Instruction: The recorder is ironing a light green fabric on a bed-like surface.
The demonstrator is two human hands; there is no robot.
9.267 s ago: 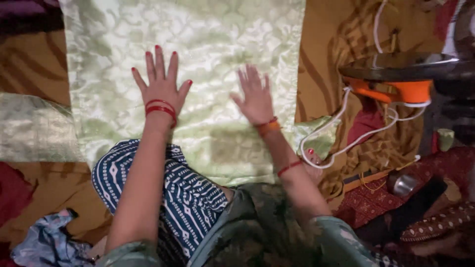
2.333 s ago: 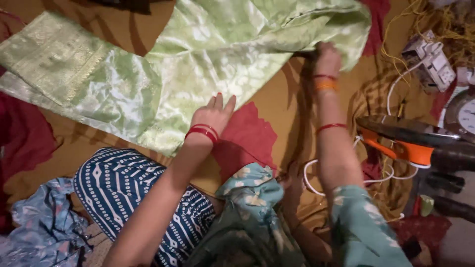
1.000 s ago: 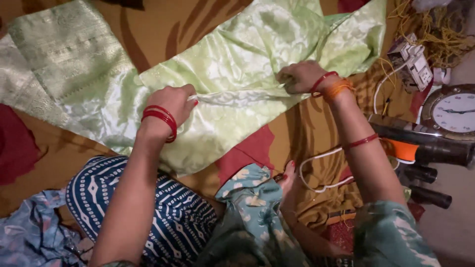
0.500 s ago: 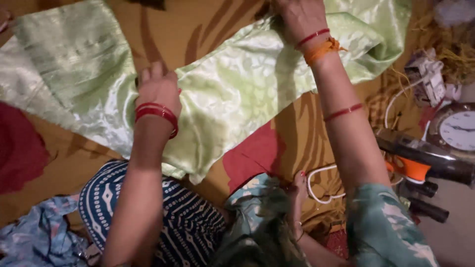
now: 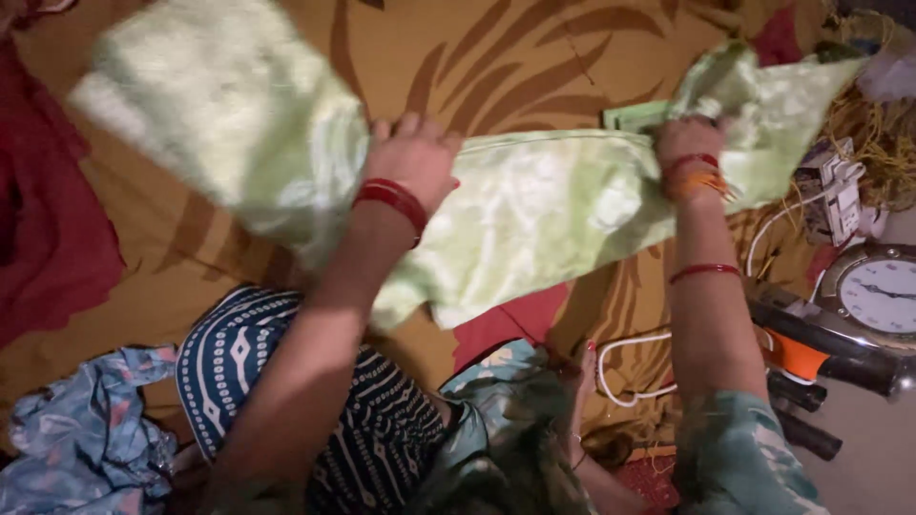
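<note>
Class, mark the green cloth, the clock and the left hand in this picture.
green cloth [image 5: 534, 205], head view, on the smooth stretch between the two hands
clock [image 5: 880, 294], head view, on its white face
left hand [image 5: 412, 157], head view, on the back of the hand

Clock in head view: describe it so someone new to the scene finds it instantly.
Start from the pale green cloth that both hands hold across the brown patterned sheet. Go past the right hand to the frame's right edge, below the tangle of yellow cords. The clock lies there, the only round thing: white dial, dark hands, metal rim, just above the orange-and-black tool.
</note>
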